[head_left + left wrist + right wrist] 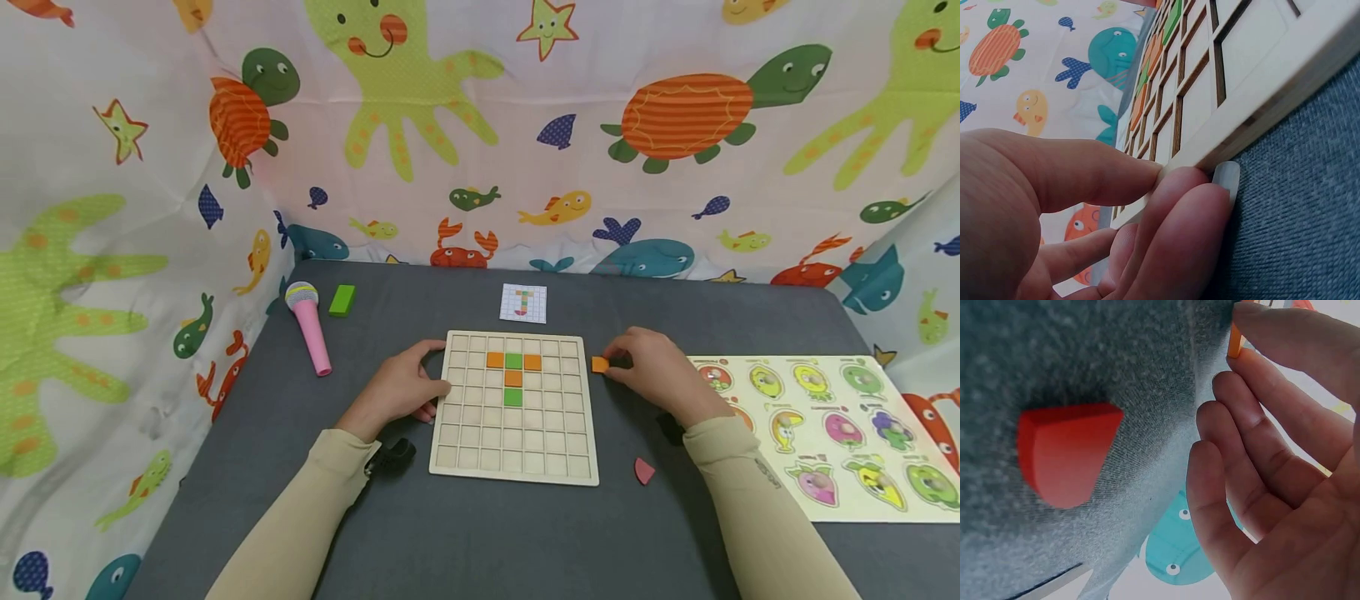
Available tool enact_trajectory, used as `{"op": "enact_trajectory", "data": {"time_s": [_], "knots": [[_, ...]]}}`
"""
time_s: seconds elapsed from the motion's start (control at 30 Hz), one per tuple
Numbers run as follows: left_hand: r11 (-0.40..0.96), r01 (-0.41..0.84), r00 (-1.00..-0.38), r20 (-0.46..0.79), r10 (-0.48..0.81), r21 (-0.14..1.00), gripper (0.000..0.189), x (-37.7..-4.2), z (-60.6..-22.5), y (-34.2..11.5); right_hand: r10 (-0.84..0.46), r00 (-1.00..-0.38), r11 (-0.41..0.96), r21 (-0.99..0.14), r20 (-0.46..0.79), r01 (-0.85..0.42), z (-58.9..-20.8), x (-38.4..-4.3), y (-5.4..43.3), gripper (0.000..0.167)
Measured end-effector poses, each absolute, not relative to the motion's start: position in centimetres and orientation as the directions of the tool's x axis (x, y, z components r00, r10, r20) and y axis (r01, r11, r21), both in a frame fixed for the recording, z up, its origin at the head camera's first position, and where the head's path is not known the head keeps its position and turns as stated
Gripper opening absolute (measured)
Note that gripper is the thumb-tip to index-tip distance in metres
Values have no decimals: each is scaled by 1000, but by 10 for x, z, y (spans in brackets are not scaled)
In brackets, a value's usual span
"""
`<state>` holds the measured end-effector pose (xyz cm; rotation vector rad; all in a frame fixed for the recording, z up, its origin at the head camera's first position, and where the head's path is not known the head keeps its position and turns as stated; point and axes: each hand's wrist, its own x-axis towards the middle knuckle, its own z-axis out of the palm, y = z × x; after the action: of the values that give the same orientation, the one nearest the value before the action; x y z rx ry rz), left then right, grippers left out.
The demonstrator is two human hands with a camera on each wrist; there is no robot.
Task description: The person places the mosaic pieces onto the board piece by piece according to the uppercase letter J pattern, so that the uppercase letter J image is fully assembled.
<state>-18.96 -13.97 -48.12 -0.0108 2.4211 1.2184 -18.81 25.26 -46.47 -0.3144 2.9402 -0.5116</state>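
Note:
A pale wooden grid board (480,437) lies on the dark grey cloth, with several orange and green square tiles set in a T shape in its upper cells. At the board's left edge my left hand (401,379) grips the rim; the left wrist view shows the thumb (1104,172) against the frame and fingertips at its side. My right hand (652,367) pinches an orange square tile (599,364) between thumb and forefinger, just off the board's upper right edge. In the right wrist view the other fingers are loosely bent beside the tile (1234,340).
Behind the board lies a small card (522,302) with a coloured J on a grid. A red quarter-round piece (643,471) sits right of the board. Farther right is a fruit puzzle board (765,510). A pink toy microphone (311,327) and green block (342,301) lie back left.

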Motion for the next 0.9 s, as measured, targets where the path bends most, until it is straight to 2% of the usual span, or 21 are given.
{"op": "enact_trajectory", "data": {"time_s": [0.37, 0.9], "knots": [[612, -209, -907, -386, 171, 763, 78, -189, -483, -139, -231, -971, 887, -422, -56, -186, -462, -161, 237, 25], [613, -201, -907, -382, 178, 764, 77, -189, -481, -140, -411, -911, 815, -441, 20, -377, -459, -133, 160, 16]]}}
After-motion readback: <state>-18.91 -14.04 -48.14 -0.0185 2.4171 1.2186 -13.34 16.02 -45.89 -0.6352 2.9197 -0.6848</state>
